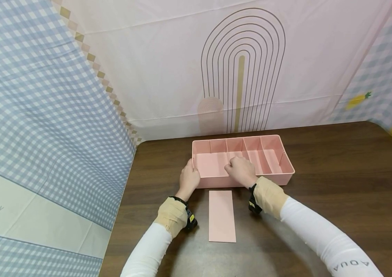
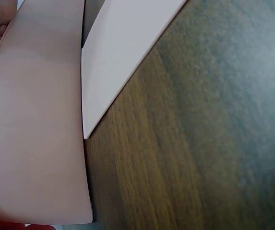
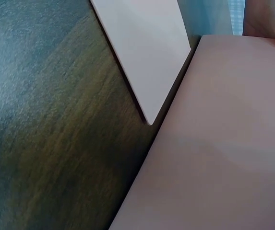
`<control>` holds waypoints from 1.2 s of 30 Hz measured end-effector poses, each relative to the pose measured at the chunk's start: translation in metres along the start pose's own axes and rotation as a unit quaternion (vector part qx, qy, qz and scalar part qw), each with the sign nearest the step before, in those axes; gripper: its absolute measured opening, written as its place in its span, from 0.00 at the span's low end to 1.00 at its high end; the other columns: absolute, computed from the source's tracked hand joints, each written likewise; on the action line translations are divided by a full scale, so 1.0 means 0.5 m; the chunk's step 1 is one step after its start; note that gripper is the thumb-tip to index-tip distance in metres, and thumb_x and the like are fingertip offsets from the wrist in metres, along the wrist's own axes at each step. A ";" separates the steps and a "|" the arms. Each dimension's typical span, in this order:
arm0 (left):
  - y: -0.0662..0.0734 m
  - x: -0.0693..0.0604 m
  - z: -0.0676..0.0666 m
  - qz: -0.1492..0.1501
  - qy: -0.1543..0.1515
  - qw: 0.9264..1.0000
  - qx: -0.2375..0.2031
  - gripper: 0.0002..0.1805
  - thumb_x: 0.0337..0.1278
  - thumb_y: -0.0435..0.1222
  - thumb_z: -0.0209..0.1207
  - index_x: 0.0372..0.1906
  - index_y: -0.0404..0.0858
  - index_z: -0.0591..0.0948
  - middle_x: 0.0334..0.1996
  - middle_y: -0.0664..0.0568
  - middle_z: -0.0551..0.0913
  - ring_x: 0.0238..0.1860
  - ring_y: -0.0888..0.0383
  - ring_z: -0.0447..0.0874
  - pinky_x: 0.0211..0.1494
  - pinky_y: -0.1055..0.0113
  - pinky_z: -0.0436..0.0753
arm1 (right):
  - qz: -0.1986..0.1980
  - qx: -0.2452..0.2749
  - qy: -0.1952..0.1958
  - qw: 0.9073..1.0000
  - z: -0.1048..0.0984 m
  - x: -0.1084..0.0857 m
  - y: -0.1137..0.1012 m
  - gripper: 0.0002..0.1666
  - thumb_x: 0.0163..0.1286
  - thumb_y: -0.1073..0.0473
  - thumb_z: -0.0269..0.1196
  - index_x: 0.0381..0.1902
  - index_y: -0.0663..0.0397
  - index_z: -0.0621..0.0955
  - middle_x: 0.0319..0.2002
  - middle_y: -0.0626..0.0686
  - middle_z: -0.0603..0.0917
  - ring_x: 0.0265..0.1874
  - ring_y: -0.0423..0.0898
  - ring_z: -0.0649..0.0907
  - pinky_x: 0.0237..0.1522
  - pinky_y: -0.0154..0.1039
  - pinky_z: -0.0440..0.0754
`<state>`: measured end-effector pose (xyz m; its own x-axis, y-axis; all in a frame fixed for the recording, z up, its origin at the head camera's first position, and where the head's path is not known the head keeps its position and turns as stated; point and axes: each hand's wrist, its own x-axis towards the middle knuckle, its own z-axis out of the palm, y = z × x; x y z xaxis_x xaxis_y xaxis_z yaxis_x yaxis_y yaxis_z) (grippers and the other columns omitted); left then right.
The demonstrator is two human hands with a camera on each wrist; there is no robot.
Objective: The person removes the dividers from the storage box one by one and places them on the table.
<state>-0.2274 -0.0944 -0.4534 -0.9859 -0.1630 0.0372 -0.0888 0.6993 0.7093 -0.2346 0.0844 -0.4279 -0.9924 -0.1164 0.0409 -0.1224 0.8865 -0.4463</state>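
A pink box point(image 1: 251, 180) with upright dividers stands on the table, its left compartment wider than the others. The left hand point(image 1: 189, 177) grips the box's left end, fingers over the rim. Over the front rim the right hand point(image 1: 241, 170) has its fingers curled, at the divider on the right of the wide compartment; what the fingertips pinch is hidden. A loose pink panel point(image 1: 222, 216) lies flat in front of the box. Both wrist views show the box's front wall point(image 2: 36, 115), point(image 3: 214, 143) beside this panel point(image 2: 118, 52), point(image 3: 147, 52).
The brown wooden table point(image 1: 338, 184) extends on both sides of the box. A patterned cloth point(image 1: 168, 77) hangs behind it, and blue checked cloth point(image 1: 61, 115) hangs at the left.
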 end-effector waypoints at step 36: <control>-0.004 0.001 0.002 0.003 0.003 1.000 0.008 0.22 0.61 0.34 0.40 0.60 0.35 0.66 0.52 0.39 0.75 0.51 0.43 0.74 0.51 0.51 0.72 | -0.028 0.054 0.051 0.997 -0.001 0.000 0.007 0.21 0.54 0.59 0.50 0.06 0.48 0.58 0.06 0.43 0.58 0.10 0.39 0.56 0.12 0.32 0.51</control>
<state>-0.2280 -0.0950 -0.4556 -0.9855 -0.1635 0.0462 -0.0852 0.7107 0.6983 -0.2353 0.0879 -0.4289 -0.9812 -0.1137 0.1560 -0.1805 0.8263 -0.5335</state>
